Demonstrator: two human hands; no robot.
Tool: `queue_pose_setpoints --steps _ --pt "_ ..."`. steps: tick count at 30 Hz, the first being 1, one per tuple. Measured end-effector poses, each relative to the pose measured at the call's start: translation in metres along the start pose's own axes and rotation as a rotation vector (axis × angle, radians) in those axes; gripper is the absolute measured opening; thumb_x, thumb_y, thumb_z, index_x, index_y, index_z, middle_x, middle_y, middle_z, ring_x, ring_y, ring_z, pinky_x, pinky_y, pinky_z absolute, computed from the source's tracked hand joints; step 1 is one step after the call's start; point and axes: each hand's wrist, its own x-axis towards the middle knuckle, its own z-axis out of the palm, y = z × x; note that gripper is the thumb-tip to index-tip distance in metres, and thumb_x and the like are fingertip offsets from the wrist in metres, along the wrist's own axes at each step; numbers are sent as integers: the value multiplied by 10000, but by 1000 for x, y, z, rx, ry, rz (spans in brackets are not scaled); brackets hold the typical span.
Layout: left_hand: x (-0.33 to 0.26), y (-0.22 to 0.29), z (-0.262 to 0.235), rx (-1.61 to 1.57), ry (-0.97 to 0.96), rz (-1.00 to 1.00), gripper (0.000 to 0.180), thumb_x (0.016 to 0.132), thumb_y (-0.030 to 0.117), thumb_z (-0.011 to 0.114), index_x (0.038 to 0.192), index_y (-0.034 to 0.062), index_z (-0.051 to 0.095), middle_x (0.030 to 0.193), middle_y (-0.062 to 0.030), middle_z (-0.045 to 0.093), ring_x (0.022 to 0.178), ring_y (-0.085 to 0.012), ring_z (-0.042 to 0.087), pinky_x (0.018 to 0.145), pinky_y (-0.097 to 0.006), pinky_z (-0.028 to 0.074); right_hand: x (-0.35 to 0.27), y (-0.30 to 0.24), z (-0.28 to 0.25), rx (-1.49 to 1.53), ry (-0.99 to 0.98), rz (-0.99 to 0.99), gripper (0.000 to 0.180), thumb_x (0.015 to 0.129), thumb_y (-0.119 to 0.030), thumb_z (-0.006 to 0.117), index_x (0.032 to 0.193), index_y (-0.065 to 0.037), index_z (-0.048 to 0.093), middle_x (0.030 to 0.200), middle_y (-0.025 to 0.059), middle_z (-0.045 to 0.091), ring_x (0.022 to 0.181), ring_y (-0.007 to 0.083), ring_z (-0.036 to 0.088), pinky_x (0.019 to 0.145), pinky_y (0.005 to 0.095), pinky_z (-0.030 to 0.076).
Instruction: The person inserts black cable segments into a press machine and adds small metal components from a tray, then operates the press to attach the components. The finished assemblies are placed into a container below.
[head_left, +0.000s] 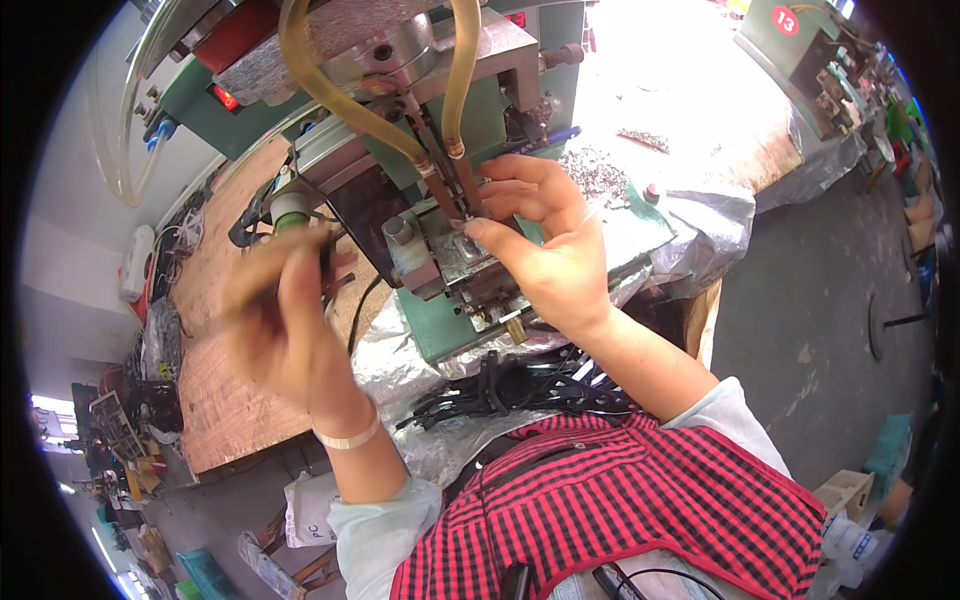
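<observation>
My right hand (560,255) is at the metal fixture (465,250) of a bench press. Its thumb and fingers are bent toward each other beside the upright press tooling (440,190), closed around something too small or hidden to make out. My left hand (285,325) is left of the fixture, below a green-ringed cylinder (290,212). It is smeared by motion, and something dark shows by its fingertips. Whether the fingers grip it is unclear. Two yellowish tubes (345,115) hang from the press head, with their ends close above the fixture.
Several black cable-like strips (500,390) lie in front of the machine on silvery sheeting (700,240). Small dark pieces (600,175) are scattered at the right rear. A wooden board (215,400) extends at left. Another green machine (800,50) stands at the far right.
</observation>
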Motion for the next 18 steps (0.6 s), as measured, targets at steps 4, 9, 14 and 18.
queue_pose_setpoints --steps 4,9,14,18 --pt "-2 7 0 -94 16 -193 87 971 -27 692 1050 -54 668 927 -194 741 789 -230 728 678 -300 578 1 -44 -7 103 -92 238 550 890 1 702 1409 27 520 1212 135 685 1136 182 640 1010 334 503" --pt "-45 14 19 261 -327 241 275 786 27 887 1014 88 746 898 -109 782 775 -244 752 659 -304 565 -1 -44 -28 -65 -342 83 648 921 -16 657 1527 18 430 1349 132 639 1266 209 583 1098 377 462" --pt "-71 -7 43 341 -382 539 304 759 127 932 1002 68 760 994 -134 774 551 -136 605 452 -257 403 21 2 -78 -350 185 18 467 928 -50 681 1389 -45 609 1205 107 724 1151 195 669 1008 353 515" --pt "-75 -13 47 300 -365 570 293 738 120 941 961 54 762 1007 -138 775 525 -124 586 436 -245 369 15 68 -148 -554 329 46 310 937 -77 696 1245 -39 689 1163 111 752 1040 202 704 930 338 537"
